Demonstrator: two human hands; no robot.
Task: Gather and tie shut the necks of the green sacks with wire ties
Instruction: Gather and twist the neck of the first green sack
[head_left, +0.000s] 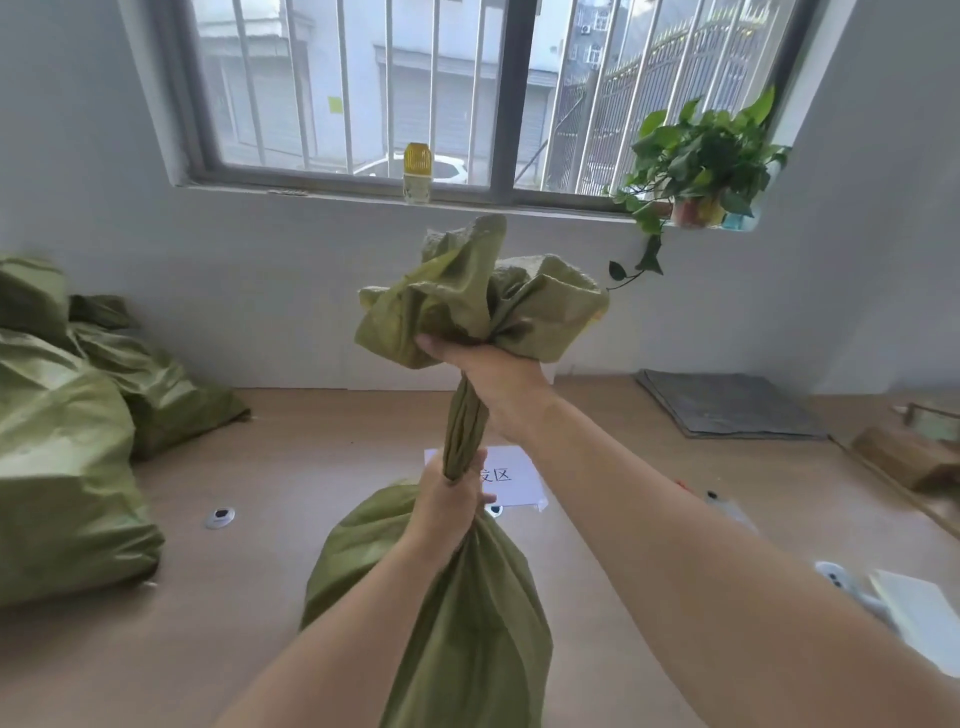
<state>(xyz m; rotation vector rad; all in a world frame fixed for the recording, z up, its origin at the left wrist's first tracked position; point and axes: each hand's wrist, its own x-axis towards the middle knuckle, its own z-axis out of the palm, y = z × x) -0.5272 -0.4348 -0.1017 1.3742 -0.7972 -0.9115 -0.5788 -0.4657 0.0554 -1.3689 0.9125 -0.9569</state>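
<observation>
Sack: middle of the table, body sitting on the top at 6 o'clock, neck drawn straight up.
Neck: bunched into a tight rope, upright, running between the two hands.
Mouth: loose cloth flaring out above the upper hand, toward 12 o'clock.
Left hand: the lower one; fist wrapped round the base of the neck, just above the sack's body.
Right hand: the upper one; fingers curled round the top of the neck, right under the flare.
Other sacks: heap at 9 o'clock by the wall, well apart from the held one.
Paper: white sheet with printed characters, flat on the table behind the neck, partly hidden by the left hand.
Mat: grey, flat, at 2 o'clock.
Plant: potted, on the sill at 1 o'clock, one vine trailing down the wall.
Jar: yellow top, on the sill at 12 o'clock.
</observation>
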